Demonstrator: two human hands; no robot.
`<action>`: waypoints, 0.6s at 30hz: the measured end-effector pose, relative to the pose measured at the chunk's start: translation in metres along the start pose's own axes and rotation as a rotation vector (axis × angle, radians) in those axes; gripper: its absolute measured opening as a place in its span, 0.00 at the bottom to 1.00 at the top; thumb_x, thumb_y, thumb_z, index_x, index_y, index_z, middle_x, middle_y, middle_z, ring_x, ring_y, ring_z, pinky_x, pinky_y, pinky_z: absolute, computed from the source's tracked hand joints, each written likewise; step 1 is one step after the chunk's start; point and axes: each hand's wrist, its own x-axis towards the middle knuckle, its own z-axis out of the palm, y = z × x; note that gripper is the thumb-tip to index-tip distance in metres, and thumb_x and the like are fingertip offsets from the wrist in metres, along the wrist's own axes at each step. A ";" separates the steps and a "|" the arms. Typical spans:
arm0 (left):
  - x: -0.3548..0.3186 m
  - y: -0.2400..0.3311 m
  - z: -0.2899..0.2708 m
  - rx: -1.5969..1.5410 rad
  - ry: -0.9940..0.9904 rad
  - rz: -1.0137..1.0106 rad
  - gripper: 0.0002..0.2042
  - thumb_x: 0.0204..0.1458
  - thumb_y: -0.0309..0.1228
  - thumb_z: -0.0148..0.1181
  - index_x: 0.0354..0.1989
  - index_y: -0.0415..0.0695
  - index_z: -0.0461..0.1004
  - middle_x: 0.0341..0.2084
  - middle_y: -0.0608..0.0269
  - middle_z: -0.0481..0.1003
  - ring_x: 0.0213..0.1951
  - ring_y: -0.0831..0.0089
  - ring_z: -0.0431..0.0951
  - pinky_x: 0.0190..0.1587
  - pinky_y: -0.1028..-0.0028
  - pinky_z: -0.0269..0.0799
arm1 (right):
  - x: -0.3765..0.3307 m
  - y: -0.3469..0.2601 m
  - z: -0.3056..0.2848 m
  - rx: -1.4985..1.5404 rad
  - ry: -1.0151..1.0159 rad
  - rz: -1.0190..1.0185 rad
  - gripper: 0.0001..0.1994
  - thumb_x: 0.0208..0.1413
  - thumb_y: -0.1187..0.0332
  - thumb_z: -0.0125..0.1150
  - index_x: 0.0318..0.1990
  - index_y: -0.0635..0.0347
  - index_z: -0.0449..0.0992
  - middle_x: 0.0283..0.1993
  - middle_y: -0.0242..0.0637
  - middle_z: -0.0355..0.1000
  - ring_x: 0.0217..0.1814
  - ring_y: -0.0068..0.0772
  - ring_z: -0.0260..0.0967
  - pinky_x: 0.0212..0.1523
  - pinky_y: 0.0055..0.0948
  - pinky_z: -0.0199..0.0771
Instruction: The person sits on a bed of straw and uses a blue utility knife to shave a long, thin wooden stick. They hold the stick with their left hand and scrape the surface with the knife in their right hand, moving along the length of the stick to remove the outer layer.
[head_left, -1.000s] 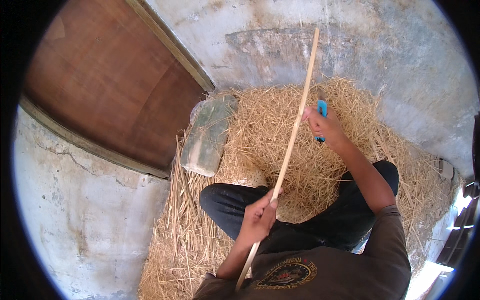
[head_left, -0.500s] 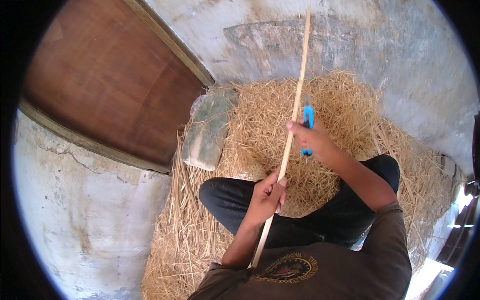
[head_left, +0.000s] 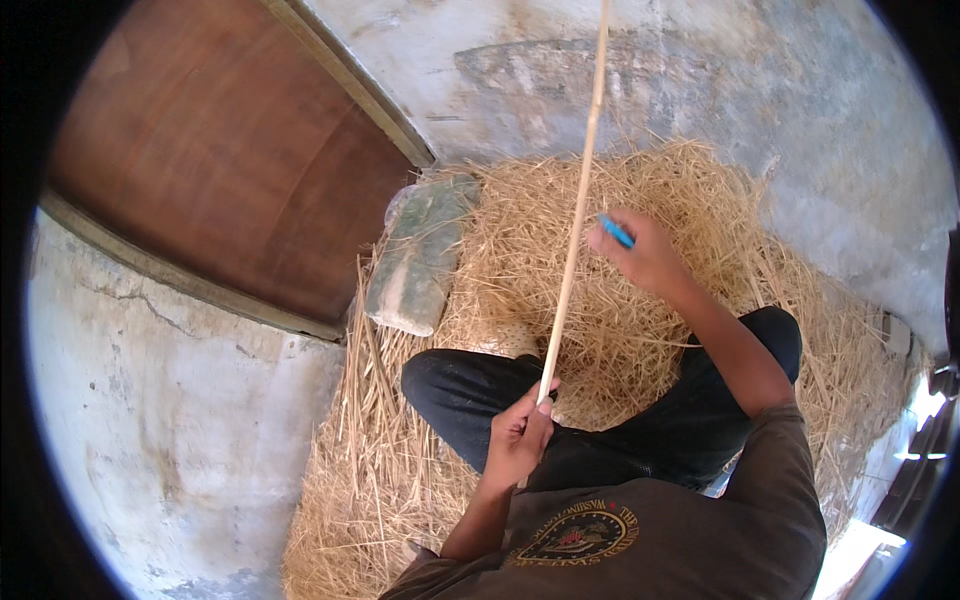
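Note:
I sit cross-legged on a heap of dry straw (head_left: 520,230). My left hand (head_left: 520,435) grips the near end of a long thin pale stick (head_left: 575,215), which rises away from me past the top of the view. My right hand (head_left: 645,250) holds a small blue tool (head_left: 616,231) close to the stick's right side, about halfway up it. The tool's tip points toward the stick; whether it touches the stick I cannot tell.
A green-grey filled sack (head_left: 420,255) lies on the straw to the left of my knees. A brown wooden door (head_left: 210,160) with a frame fills the upper left. Cracked grey concrete floor (head_left: 170,430) lies left, and a concrete wall (head_left: 700,70) stands ahead.
My left hand has slid down to the stick's near end, pushing the stick farther up and away. My right hand with the blue tool has drawn back along the stick toward me.

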 end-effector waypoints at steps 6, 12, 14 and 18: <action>0.004 0.017 0.003 0.112 0.082 0.110 0.18 0.62 0.26 0.47 0.60 0.39 0.63 0.18 0.80 0.59 0.19 0.92 0.54 0.21 0.87 0.49 | -0.039 -0.032 0.021 -0.504 -0.208 -0.295 0.33 0.44 0.31 0.53 0.18 0.56 0.74 0.12 0.39 0.67 0.13 0.40 0.67 0.17 0.38 0.65; -0.009 0.019 -0.002 0.132 0.050 0.097 0.17 0.61 0.25 0.47 0.59 0.39 0.65 0.19 0.80 0.61 0.21 0.92 0.55 0.22 0.87 0.49 | -0.022 -0.022 0.010 -0.582 -0.073 -0.186 0.34 0.42 0.29 0.53 0.14 0.56 0.73 0.11 0.37 0.66 0.13 0.41 0.67 0.16 0.39 0.66; -0.009 0.019 -0.002 0.130 0.053 0.094 0.17 0.61 0.25 0.47 0.59 0.39 0.65 0.18 0.80 0.61 0.21 0.92 0.55 0.22 0.87 0.48 | -0.033 -0.028 0.019 -0.598 -0.124 -0.277 0.35 0.43 0.28 0.51 0.14 0.57 0.73 0.11 0.38 0.66 0.13 0.41 0.67 0.16 0.40 0.65; -0.016 0.024 -0.005 0.097 0.024 0.062 0.17 0.61 0.25 0.47 0.59 0.38 0.65 0.17 0.80 0.59 0.19 0.92 0.54 0.21 0.87 0.48 | -0.025 -0.019 0.020 -0.608 -0.079 -0.241 0.35 0.43 0.28 0.50 0.15 0.55 0.74 0.10 0.38 0.65 0.13 0.40 0.67 0.15 0.39 0.64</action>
